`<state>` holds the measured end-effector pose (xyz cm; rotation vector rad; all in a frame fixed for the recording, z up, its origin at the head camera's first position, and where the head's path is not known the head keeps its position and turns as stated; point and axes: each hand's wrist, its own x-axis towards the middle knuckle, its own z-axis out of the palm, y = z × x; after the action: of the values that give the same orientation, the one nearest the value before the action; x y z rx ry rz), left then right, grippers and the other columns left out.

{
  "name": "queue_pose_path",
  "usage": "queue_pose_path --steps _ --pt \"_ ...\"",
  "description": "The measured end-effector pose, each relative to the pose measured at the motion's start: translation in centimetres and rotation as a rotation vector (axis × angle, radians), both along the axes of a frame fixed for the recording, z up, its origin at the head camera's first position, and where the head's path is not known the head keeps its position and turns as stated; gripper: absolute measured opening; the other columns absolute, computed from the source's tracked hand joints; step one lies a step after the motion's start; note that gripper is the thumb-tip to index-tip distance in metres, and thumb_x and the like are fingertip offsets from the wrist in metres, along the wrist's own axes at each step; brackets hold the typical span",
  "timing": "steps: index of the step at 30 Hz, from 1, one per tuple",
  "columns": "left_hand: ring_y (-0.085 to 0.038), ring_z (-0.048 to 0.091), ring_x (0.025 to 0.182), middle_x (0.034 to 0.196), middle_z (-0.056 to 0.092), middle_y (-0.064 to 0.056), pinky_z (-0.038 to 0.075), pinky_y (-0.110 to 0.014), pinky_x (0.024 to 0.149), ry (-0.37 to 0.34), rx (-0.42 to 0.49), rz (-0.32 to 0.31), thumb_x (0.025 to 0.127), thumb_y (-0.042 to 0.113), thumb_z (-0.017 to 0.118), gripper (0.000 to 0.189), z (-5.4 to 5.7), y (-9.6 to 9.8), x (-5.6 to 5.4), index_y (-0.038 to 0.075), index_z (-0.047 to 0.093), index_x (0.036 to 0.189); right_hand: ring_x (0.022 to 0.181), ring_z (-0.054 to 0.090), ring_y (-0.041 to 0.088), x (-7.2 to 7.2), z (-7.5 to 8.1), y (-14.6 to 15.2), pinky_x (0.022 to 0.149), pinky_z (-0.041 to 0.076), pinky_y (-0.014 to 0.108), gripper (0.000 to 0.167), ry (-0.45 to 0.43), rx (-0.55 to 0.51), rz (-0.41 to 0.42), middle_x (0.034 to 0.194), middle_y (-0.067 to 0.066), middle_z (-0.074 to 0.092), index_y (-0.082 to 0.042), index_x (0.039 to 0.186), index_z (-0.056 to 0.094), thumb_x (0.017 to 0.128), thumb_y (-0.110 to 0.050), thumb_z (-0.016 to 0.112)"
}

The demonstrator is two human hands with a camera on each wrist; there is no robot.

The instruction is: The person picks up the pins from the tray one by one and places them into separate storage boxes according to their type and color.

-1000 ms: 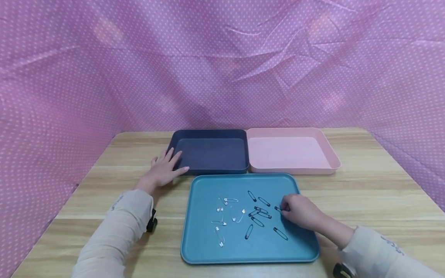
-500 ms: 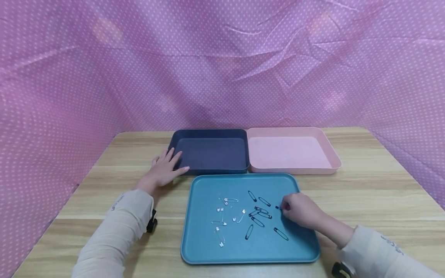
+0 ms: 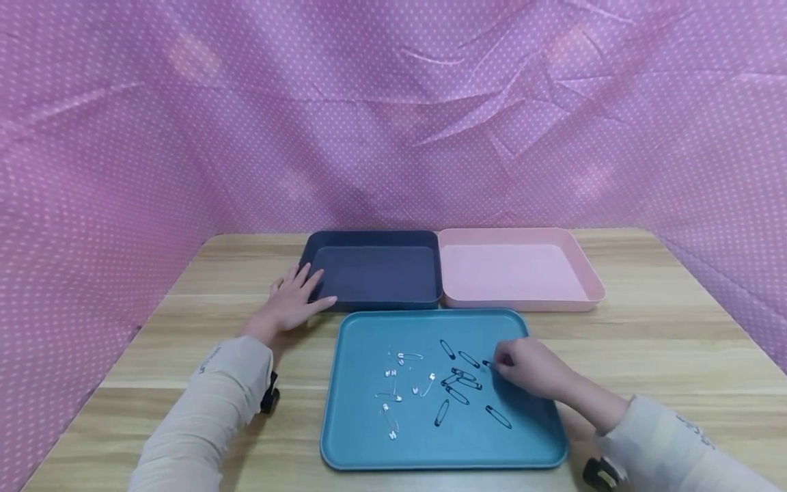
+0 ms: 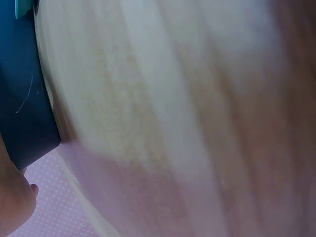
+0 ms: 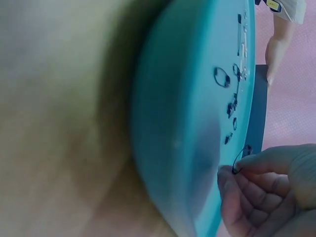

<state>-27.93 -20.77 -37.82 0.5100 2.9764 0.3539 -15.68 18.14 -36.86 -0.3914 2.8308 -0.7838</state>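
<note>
A pale wood-grain bench (image 3: 652, 328) holds a navy rectangular tray (image 3: 375, 270) beside a pink rectangular tray (image 3: 516, 268), a teal rectangular tray (image 3: 492, 451) in front.

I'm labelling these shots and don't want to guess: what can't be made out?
Head view: one end of the held black pin, hidden by the right hand.
Head view: whether the silver pins are fastened; too small.
Left wrist view: part of the left hand, cut off by the left edge.
Right wrist view: grain of the tabletop, blurred.

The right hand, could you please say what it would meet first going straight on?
Probably the loose black safety pin just ahead on the teal tray, though depth is unclear.
</note>
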Motion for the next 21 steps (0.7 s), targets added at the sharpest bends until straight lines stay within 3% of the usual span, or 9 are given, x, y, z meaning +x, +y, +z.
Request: queue_pose_path --steps 8,14,21 --pt "-0.035 -0.006 0.127 0.142 0.003 -0.017 0.0 -0.054 0.095 -0.015 -0.014 0.002 0.08 0.067 0.025 0.083 -0.1 0.0 0.1 0.01 0.016 0.139 0.063 0.05 0.011 -1.2 0.2 0.2 0.055 0.044 0.023 0.007 0.056 -0.172 0.05 0.07 -0.002 0.055 -0.006 0.078 0.061 0.081 -0.003 0.055" --pt "-0.037 -0.004 0.127 0.142 0.005 -0.019 0.002 -0.055 0.095 -0.001 -0.008 -0.004 0.08 0.067 0.025 0.083 -0.2 0.0 0.1 0.009 0.017 0.138 0.06 0.051 0.012 -2.2 0.6 0.0 0.054 0.045 0.022 0.007 0.087 -0.288 0.038 0.07 0.003 0.058 -0.002 0.082 0.063 0.081 -0.003 0.057" --pt "-0.037 -0.003 0.127 0.142 0.005 -0.018 0.002 -0.055 0.095 0.004 -0.001 0.0 0.08 0.066 0.027 0.082 0.0 0.1 0.0 0.009 0.018 0.138 0.06 0.053 0.013 -3.4 1.2 -0.5 0.055 0.046 0.024 0.008 0.1 -0.338 0.017 0.074 0.009 0.06 0.0 0.083 0.064 0.081 -0.001 0.057"
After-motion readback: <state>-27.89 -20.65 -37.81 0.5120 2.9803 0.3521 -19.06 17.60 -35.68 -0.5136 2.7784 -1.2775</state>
